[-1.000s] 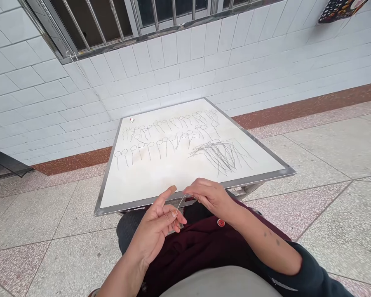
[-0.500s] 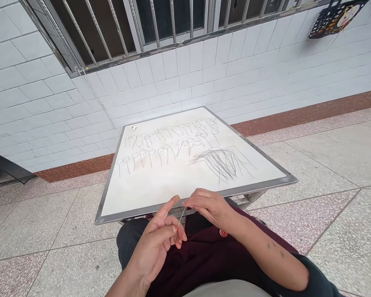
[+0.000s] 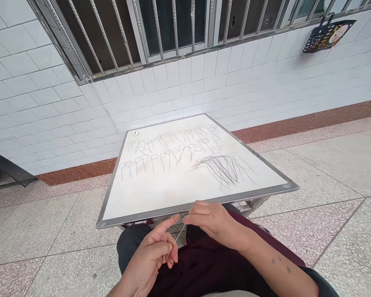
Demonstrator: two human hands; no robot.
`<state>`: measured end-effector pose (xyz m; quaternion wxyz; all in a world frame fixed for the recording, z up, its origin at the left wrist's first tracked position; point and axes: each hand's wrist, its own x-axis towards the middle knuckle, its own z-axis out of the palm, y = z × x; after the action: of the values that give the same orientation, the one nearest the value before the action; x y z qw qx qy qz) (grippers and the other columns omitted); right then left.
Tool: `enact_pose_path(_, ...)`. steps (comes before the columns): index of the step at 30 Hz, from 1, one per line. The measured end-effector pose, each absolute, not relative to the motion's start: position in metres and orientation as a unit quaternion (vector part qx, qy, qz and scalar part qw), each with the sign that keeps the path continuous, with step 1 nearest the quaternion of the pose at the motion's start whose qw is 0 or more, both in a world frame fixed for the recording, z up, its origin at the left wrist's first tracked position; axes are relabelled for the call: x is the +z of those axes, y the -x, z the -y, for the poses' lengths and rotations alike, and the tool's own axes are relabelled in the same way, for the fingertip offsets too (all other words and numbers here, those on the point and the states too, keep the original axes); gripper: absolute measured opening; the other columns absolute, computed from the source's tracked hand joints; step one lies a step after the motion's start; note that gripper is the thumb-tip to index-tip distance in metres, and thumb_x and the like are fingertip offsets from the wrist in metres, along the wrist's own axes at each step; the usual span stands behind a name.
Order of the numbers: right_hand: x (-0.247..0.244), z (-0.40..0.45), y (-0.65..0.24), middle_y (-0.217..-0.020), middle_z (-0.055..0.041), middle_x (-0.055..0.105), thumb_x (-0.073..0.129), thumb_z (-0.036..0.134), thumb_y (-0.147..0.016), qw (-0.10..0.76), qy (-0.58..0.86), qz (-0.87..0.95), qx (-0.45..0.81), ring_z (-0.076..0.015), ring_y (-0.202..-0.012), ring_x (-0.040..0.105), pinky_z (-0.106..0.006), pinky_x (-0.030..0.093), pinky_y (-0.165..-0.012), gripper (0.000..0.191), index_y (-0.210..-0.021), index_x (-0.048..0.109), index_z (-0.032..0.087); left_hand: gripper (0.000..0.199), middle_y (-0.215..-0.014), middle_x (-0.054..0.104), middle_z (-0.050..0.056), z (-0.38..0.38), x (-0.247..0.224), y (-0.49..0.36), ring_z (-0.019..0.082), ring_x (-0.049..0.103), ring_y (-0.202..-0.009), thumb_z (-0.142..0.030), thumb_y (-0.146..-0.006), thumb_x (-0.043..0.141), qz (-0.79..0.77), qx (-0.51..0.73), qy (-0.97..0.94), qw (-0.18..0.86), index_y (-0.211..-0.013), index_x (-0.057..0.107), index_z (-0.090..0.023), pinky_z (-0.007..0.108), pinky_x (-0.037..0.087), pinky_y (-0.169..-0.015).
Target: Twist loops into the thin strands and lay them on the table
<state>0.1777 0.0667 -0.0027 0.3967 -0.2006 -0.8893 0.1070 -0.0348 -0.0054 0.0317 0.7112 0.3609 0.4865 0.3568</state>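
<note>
A thin wire (image 3: 179,234) slants between my two hands in front of the table's near edge. My left hand (image 3: 153,253) pinches its lower end between thumb and fingers, with the index finger stretched towards the right hand. The fingertips of my right hand (image 3: 212,222) are closed on its upper end; the tip itself is hidden. On the white tabletop (image 3: 142,198) lie rows of wires with looped heads (image 3: 154,157). A loose heap of long, thin wires (image 3: 224,169) spreads at the right, nearer to me.
The table has a grey metal edge (image 3: 198,205) and stands by a white tiled wall (image 3: 173,90). A small red and white object (image 3: 136,133) sits at its far left corner. A dark basket (image 3: 327,37) hangs below the barred window (image 3: 173,29).
The view has tilted up a little, so the hands and table appear lower. The wire leans more to the side than before, still held by both hands.
</note>
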Motion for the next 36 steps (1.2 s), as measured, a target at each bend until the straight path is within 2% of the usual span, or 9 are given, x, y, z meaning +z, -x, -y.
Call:
enact_pose_path(5,-0.007,-0.064,-0.176,-0.073,-0.0016,0.062,0.043,0.009,-0.096,0.377,0.205,0.899,0.082,-0.0117,-0.064,0.048,-0.023,0.038,-0.058,0.027,-0.102,0.066,0.022,0.072,-0.060,0.059,-0.001,0.008,0.027,0.042,0.010,0.045,-0.053,-0.012,-0.065,0.053,-0.509,0.325,-0.362,0.710,-0.138,0.051,-0.013,0.024,0.035,-0.055)
enact_pose_path(8,-0.007,-0.070,-0.184,-0.074,-0.0026,0.064,0.041,0.009,-0.096,0.406,0.229,0.881,0.087,-0.0127,-0.067,0.052,-0.023,0.041,-0.058,0.028,-0.100,0.066,0.021,0.076,-0.060,0.060,-0.001,0.007,0.014,0.057,0.010,0.048,-0.051,-0.012,-0.064,0.052,-0.522,0.304,-0.368,0.707,-0.140,0.047,-0.013,0.024,0.037,-0.054)
enact_pose_path(13,-0.004,-0.079,-0.201,-0.077,-0.0033,0.065,0.043,0.013,-0.097,0.451,0.284,0.840,0.099,-0.0135,-0.071,0.059,-0.023,0.047,-0.061,0.025,-0.102,0.065,0.022,0.078,-0.063,0.063,-0.001,0.001,-0.001,0.083,0.012,0.052,-0.051,-0.023,-0.073,0.060,-0.579,0.356,-0.427,0.596,-0.147,0.035,-0.012,0.025,0.040,-0.055)
enact_pose_path(15,-0.004,-0.077,-0.199,-0.077,-0.0034,0.065,0.045,0.015,-0.097,0.447,0.282,0.843,0.099,-0.0135,-0.071,0.060,-0.023,0.047,-0.062,0.022,-0.103,0.065,0.022,0.073,-0.070,0.065,0.000,-0.002,0.008,0.081,0.012,0.055,-0.059,-0.031,-0.079,0.061,-0.592,0.395,-0.456,0.534,-0.146,0.036,-0.013,0.026,0.044,-0.063)
enact_pose_path(17,-0.004,-0.073,-0.194,-0.078,-0.0039,0.066,0.047,0.016,-0.096,0.440,0.288,0.845,0.095,-0.0137,-0.072,0.060,-0.024,0.047,-0.062,0.020,-0.103,0.065,0.021,0.059,-0.082,0.067,0.003,-0.006,0.024,0.071,0.015,0.059,-0.074,-0.038,-0.085,0.058,-0.597,0.401,-0.492,0.491,-0.138,0.047,-0.015,0.029,0.046,-0.073)
enact_pose_path(19,-0.005,-0.069,-0.189,-0.077,-0.0040,0.065,0.048,0.017,-0.096,0.427,0.298,0.849,0.087,-0.0140,-0.072,0.060,-0.024,0.046,-0.061,0.019,-0.104,0.065,0.020,0.049,-0.088,0.068,0.005,-0.012,0.040,0.057,0.017,0.061,-0.084,-0.042,-0.088,0.056,-0.593,0.379,-0.533,0.470,-0.131,0.055,-0.019,0.031,0.046,-0.081)
enact_pose_path(21,-0.005,-0.066,-0.186,-0.075,-0.0036,0.064,0.048,0.018,-0.097,0.418,0.304,0.853,0.079,-0.0140,-0.072,0.059,-0.024,0.044,-0.061,0.019,-0.105,0.065,0.020,0.047,-0.089,0.068,0.004,-0.018,0.049,0.041,0.019,0.061,-0.088,-0.042,-0.088,0.057,-0.569,0.367,-0.558,0.480,-0.130,0.056,-0.021,0.033,0.046,-0.083)
enact_pose_path(26,-0.006,-0.064,-0.189,-0.077,-0.0036,0.064,0.047,0.020,-0.098,0.415,0.316,0.849,0.081,-0.0135,-0.071,0.058,-0.023,0.044,-0.061,0.019,-0.106,0.064,0.020,0.053,-0.082,0.066,0.001,-0.025,0.047,0.016,0.014,0.058,-0.074,-0.030,-0.084,0.063,-0.536,0.363,-0.570,0.506,-0.134,0.052,-0.021,0.029,0.047,-0.073)
enact_pose_path(36,-0.012,-0.061,-0.175,-0.074,-0.0031,0.061,0.042,0.020,-0.099,0.389,0.273,0.872,0.119,-0.0143,-0.071,0.052,-0.025,0.043,-0.065,0.021,-0.096,0.063,0.019,0.060,-0.077,0.063,-0.002,-0.021,0.039,0.000,0.011,0.052,-0.058,-0.026,-0.086,0.057,-0.553,0.375,-0.564,0.486,-0.144,0.039,-0.024,0.024,0.044,-0.058)
